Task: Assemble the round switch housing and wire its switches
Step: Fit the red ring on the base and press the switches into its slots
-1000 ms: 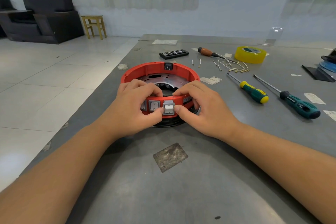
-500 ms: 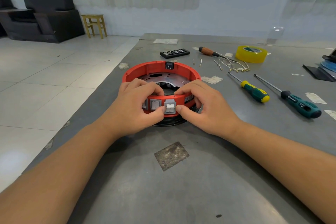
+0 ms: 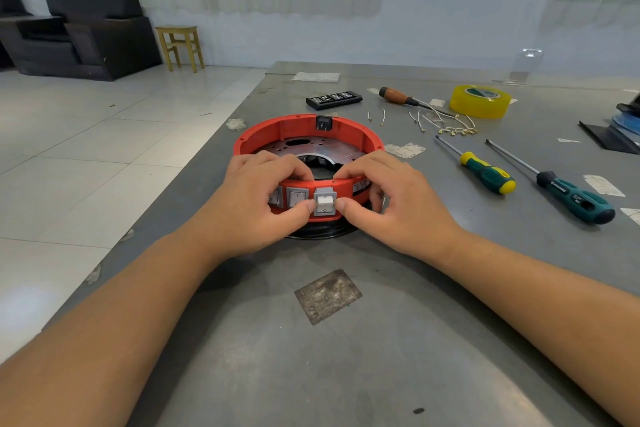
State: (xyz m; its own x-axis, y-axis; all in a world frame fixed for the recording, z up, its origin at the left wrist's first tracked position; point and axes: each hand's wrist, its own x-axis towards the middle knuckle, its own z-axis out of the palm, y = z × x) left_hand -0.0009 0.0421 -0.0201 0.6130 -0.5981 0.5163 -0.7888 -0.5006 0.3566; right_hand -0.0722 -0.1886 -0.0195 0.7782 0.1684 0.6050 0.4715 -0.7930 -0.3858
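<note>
Fingers (image 3: 287, 170) of the left hand (image 3: 249, 208) curl over the near rim of the round red housing (image 3: 304, 130), its thumb pressed against the left side of a white rocker switch (image 3: 324, 202). The right hand (image 3: 391, 204) mirrors it: curled fingers on the rim, thumb tip against the switch's right side, so the two thumbs pinch the switch between them. The switch is a small square block with a grey frame; it sits in the housing's near wall, face towards the camera, standing slightly proud. Just left of it, two more grey-framed switches (image 3: 297, 197) lie flush in the same smooth plastic wall. The housing is a low open ring lying flat on the dull grey counter (image 3: 346, 374), open side up, with a perforated metal plate (image 3: 311, 146) inside. Beyond the right fingers lie two green-handled screwdrivers (image 3: 485, 175).
</note>
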